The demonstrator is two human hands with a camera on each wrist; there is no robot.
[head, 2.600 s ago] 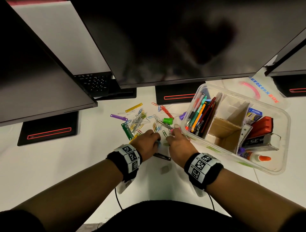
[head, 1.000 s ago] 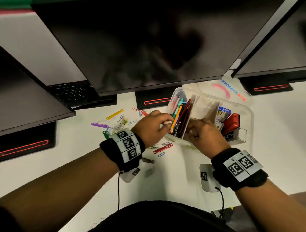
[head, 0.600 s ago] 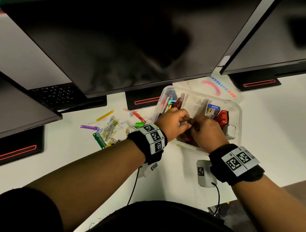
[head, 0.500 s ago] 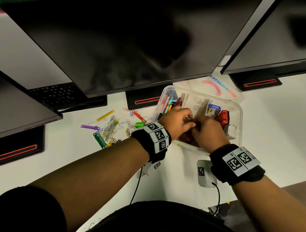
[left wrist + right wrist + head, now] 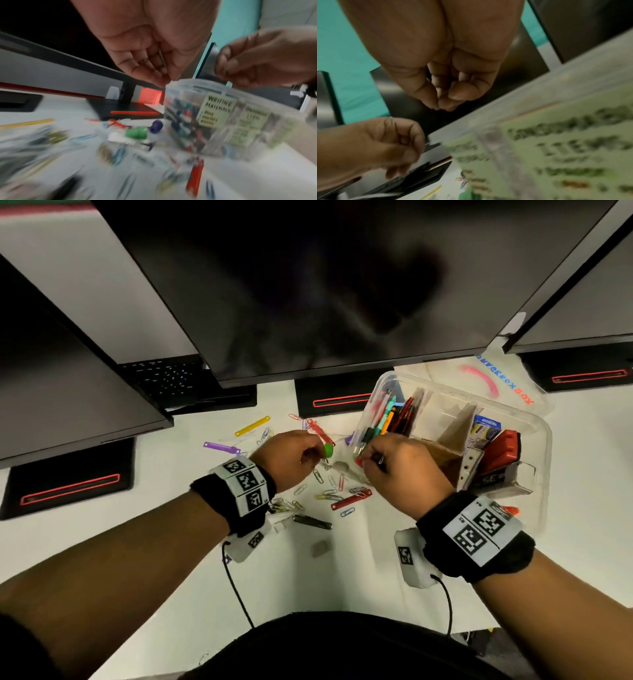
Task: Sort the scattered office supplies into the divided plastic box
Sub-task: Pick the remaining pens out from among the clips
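Note:
The clear divided box [image 5: 534,440] stands at right; pens [image 5: 387,419] fill its left compartment. Its labelled front wall [image 5: 217,112] shows blurred in the left wrist view, and the same box wall [image 5: 556,148] in the right wrist view. Coloured paper clips [image 5: 329,494] lie scattered left of it, with a green cap [image 5: 329,450] and a red clip bar [image 5: 351,499]. My left hand [image 5: 317,453] hovers over the clips, fingers bunched [image 5: 164,79]; a thin grey wire, seemingly a paper clip, shows between them. My right hand [image 5: 368,462] is at the box's near-left corner, fingertips pressed together [image 5: 443,105], nothing visible in them.
Three dark monitors overhang the desk's back, their black stands [image 5: 339,402] behind the clips. The box lid [image 5: 489,378] lies behind the box. A black clip [image 5: 311,522], a grey eraser [image 5: 320,547], a yellow strip [image 5: 251,426] and a purple strip [image 5: 221,447] lie on the white desk.
Both hands have pulled back out of the box's middle compartment toward me and to the left; the left hand is over the scattered clips again.

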